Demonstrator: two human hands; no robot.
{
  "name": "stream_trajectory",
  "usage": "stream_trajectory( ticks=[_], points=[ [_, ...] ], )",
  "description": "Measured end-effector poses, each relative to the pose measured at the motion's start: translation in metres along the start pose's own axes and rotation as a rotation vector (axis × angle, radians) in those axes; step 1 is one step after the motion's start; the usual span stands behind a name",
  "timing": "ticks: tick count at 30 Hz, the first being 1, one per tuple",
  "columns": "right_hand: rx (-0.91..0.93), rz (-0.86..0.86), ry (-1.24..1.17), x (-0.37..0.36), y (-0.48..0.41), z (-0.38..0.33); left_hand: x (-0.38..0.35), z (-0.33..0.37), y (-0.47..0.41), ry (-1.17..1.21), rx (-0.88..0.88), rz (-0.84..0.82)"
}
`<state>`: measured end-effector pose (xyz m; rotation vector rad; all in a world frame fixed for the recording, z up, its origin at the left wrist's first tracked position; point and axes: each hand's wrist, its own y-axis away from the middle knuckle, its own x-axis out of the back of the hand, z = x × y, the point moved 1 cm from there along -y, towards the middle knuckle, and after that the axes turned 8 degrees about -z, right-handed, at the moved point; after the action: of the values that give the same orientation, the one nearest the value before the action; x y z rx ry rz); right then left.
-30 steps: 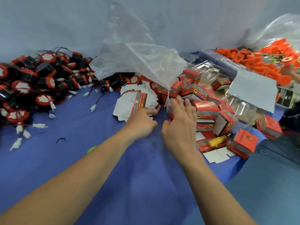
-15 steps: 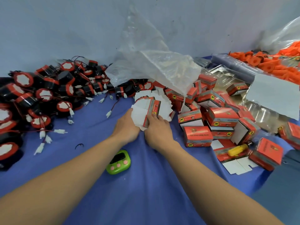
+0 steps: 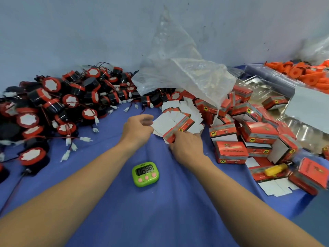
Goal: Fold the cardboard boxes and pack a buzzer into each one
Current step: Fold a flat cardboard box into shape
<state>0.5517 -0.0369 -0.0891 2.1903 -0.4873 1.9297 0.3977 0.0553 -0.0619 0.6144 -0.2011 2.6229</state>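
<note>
Blue cloth covers the counter [image 3: 160,211]. At its middle sits the stack of flat boxes [image 3: 179,123], light, slippery card, best peeled off by an edge. The right hand [image 3: 187,146] grips its red edge and the left hand [image 3: 137,129] pinches a white corner. The buzzers [image 3: 71,104] are heaped to the left.

The buzzers [image 3: 62,107] are heaped on your left, running back to the wall [image 3: 71,32]. Dead ahead, the flat boxes [image 3: 179,118] sit between your left hand [image 3: 137,130] and right hand [image 3: 187,148], with the plastic bag [image 3: 183,73] draped behind and over them. Folded boxes [image 3: 249,132] pile up to your right. The timer [image 3: 145,173] lies on the table [image 3: 160,211] nearer you, between your forearms.
</note>
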Motion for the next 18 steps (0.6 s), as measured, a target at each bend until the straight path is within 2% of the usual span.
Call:
stream_trajectory(
  ticks=[3,11,15,18],
  points=[
    [0.033,0.024,0.171,0.003,-0.002,-0.005,0.009,-0.006,0.001,0.026,0.017,0.03],
    [0.102,0.035,0.327,0.008,-0.008,-0.013,0.023,-0.01,0.007,0.01,0.0,0.021],
    [0.287,0.071,0.539,0.021,-0.008,-0.007,0.032,-0.012,0.01,0.0,-0.015,0.016],
    [0.233,0.199,0.59,0.057,-0.021,-0.005,0.038,-0.014,0.012,-0.011,-0.018,0.008]
  ],
)
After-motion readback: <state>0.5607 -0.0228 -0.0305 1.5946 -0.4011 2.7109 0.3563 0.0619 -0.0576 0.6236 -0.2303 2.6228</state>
